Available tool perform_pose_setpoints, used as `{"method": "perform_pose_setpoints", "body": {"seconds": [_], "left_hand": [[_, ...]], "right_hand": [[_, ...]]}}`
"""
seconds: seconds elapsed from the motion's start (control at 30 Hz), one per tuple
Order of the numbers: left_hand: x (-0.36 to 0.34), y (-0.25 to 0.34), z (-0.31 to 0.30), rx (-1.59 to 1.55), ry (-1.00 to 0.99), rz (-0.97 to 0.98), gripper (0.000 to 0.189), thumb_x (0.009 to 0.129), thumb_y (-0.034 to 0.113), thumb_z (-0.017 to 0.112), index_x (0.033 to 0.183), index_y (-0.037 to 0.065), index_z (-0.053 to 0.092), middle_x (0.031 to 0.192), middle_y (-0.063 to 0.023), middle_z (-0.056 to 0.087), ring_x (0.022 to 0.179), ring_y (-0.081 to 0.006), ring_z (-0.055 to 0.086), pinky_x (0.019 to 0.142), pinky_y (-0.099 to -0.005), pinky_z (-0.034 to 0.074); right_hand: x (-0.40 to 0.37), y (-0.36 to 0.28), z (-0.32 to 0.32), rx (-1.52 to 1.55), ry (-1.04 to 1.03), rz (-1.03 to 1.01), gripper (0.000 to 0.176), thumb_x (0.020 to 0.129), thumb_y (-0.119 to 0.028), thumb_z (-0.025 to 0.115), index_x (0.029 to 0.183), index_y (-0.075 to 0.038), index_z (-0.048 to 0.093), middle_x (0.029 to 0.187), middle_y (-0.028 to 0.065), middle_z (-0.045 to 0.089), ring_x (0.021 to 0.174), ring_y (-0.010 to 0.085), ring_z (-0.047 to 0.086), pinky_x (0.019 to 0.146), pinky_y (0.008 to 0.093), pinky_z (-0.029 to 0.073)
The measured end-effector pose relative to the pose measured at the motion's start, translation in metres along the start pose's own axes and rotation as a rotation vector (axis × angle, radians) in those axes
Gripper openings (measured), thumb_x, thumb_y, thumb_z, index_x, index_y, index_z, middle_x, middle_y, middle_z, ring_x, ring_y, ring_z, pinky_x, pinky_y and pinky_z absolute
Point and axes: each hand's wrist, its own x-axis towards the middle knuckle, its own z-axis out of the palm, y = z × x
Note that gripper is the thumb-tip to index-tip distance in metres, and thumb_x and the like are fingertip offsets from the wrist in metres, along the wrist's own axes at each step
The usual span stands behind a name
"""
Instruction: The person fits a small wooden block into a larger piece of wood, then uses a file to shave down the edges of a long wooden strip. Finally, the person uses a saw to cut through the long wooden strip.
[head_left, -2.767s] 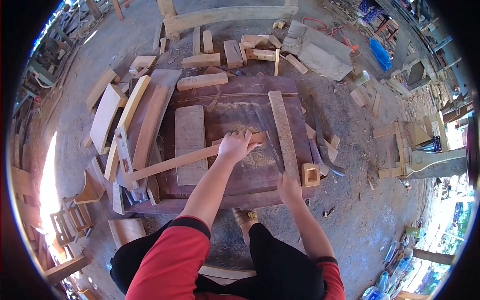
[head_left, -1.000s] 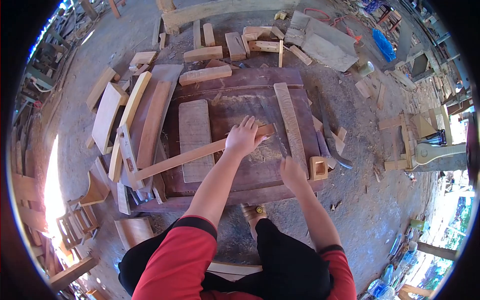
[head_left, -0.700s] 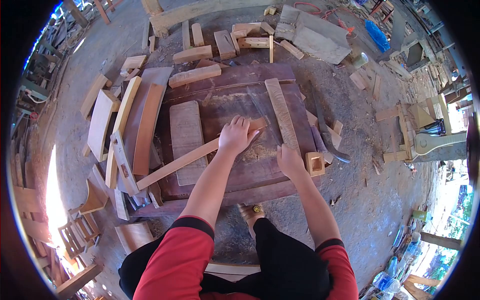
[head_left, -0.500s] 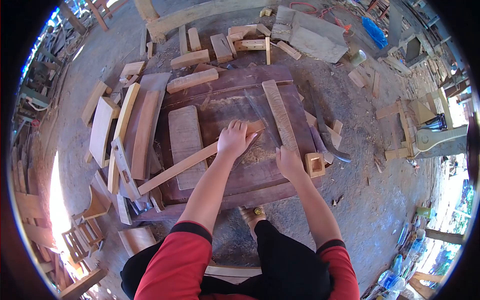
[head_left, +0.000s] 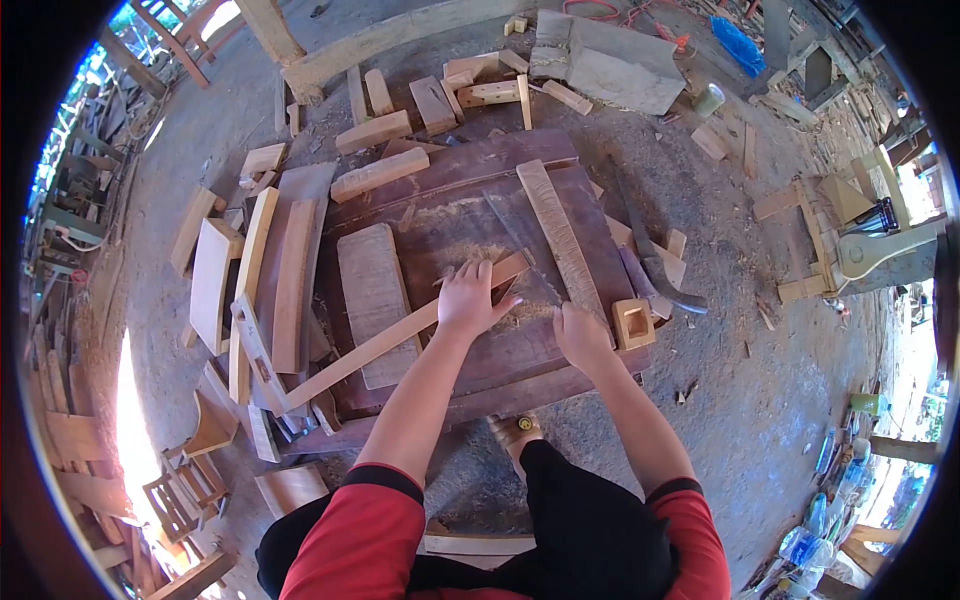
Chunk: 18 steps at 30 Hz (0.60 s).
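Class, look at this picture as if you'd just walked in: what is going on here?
A person crouches over a dark wooden slab. The left hand presses a long pale strip flat against it, fingers spread. The right hand grips a handsaw whose blade meets the strip near its far end, with sawdust around that spot. Offcuts lie about on the ground.

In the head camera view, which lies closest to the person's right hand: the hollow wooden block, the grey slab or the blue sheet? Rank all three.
From the right hand, gripping the saw:
1. Hollow wooden block, just to its right.
2. Grey slab, well ahead.
3. Blue sheet, far top right.
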Motion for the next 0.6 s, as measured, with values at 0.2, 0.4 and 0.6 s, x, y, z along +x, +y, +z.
{"method": "perform_pose_setpoints", "body": {"seconds": [0.2, 0.4, 0.6], "left_hand": [[0.002, 0.004, -0.006, 0.034, -0.103, -0.057, 0.055, 0.079, 0.048, 0.055, 0.109, 0.003, 0.044, 0.102, -0.0136, 0.055, 0.097, -0.0286, 0.054, 0.083, -0.0405, 0.044], [0.002, 0.006, -0.006, 0.036, -0.113, -0.066, 0.052, 0.081, 0.048, 0.051, 0.107, 0.003, 0.045, 0.1, -0.0134, 0.055, 0.095, -0.0283, 0.054, 0.082, -0.0402, 0.044], [0.001, 0.005, -0.008, 0.058, -0.112, -0.051, 0.05, 0.082, 0.048, 0.049, 0.105, 0.004, 0.045, 0.098, -0.0127, 0.056, 0.094, -0.0284, 0.055, 0.081, -0.0404, 0.044]], "right_hand": [[0.0, -0.003, -0.002, -0.006, -0.023, 0.013, 0.028, 0.09, -0.027, 0.037, 0.087, -0.003, 0.051, 0.076, 0.0236, 0.06, 0.073, 0.0405, 0.06, 0.066, 0.049, 0.048], [0.001, -0.008, -0.01, -0.039, -0.041, 0.021, 0.03, 0.091, -0.028, 0.036, 0.088, -0.002, 0.051, 0.077, 0.0237, 0.06, 0.076, 0.0405, 0.06, 0.068, 0.0495, 0.047], [0.035, -0.029, -0.005, -0.003, -0.015, 0.004, 0.031, 0.091, -0.028, 0.035, 0.09, -0.002, 0.052, 0.078, 0.024, 0.061, 0.077, 0.0409, 0.059, 0.069, 0.0496, 0.047]]}}
